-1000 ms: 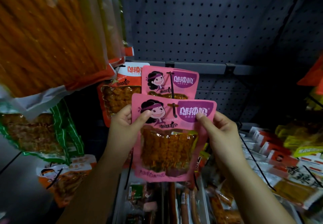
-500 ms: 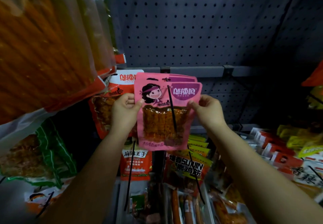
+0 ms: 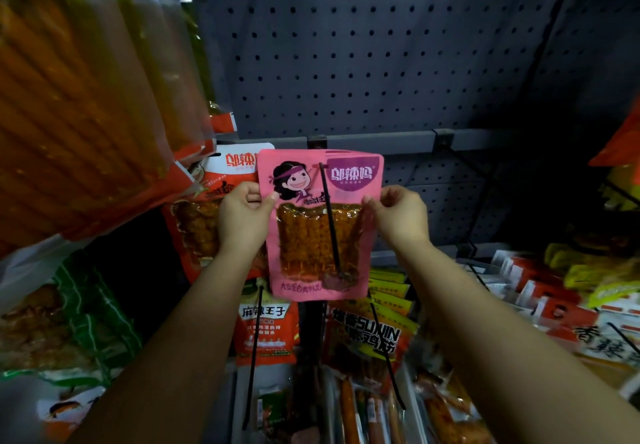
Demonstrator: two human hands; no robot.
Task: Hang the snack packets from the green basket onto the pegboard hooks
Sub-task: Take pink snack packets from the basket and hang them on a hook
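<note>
At the frame's centre, a pink snack packet (image 3: 320,225) printed 邬辣妈, with a cartoon girl and orange skewers behind its window, hangs on a black hook (image 3: 329,215). The left hand (image 3: 242,218) and right hand (image 3: 401,217) pinch its side edges. Below, packets read 麻辣王子 (image 3: 265,333) and SUXIN (image 3: 367,336).

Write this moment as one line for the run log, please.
left hand: pinches pink packet | right hand: pinches it | hook: threaded through packet
</note>
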